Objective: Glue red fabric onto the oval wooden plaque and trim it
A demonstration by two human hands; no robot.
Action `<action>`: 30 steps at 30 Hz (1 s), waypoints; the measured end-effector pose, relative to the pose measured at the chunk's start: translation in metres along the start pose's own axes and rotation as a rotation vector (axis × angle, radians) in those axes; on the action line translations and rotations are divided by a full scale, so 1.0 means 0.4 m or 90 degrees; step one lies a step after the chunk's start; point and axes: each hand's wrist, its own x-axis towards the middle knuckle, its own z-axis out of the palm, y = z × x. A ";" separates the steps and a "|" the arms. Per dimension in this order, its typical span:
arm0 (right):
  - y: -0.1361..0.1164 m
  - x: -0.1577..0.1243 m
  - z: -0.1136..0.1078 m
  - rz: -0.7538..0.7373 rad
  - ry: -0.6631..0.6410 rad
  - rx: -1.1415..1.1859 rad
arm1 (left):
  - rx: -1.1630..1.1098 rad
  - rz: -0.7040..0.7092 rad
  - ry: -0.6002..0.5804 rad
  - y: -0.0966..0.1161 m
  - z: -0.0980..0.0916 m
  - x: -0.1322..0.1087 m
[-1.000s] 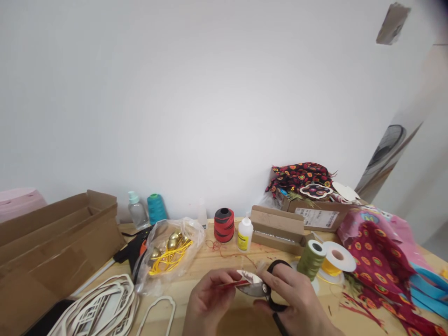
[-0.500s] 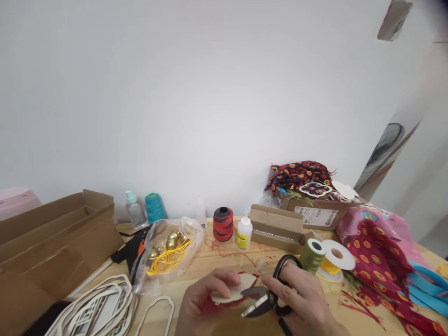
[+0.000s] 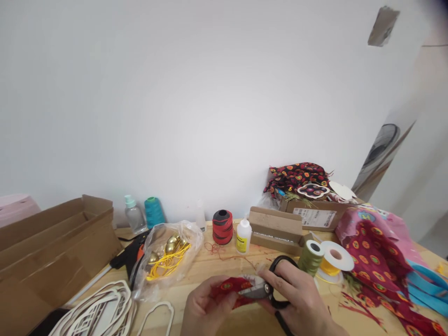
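My left hand (image 3: 206, 305) pinches a small piece covered in red patterned cloth (image 3: 231, 285), its printed side turned up toward me. A pale patch shows at its right end. Black-handled scissors (image 3: 259, 291) are in my right hand (image 3: 297, 298), with fingers through the loops. Their blades point left and lie across the cloth, close to my left thumb; whether the tips touch the cloth edge I cannot tell. Just beyond my hands stand a white glue bottle (image 3: 243, 236) with a yellow label and a spool of red cord (image 3: 222, 227).
A plastic bag of golden bells and yellow cord (image 3: 168, 261) lies left of my hands, near white cut-out frames (image 3: 98, 310) and a cardboard box (image 3: 59, 242). On the right are a green thread spool (image 3: 311, 257), a yellow ribbon roll (image 3: 335, 261) and red patterned fabric (image 3: 380, 266).
The piece in my left hand has turned over, from its whitish face to its red printed face. The scissors' blades have closed together over it.
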 end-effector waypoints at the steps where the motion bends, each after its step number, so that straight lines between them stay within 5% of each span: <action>1: -0.002 0.001 0.001 0.010 0.000 0.007 | -0.003 -0.003 0.006 0.001 0.002 -0.001; 30: -0.006 -0.001 0.010 0.084 -0.072 0.106 | 0.024 -0.010 0.004 -0.021 -0.015 0.011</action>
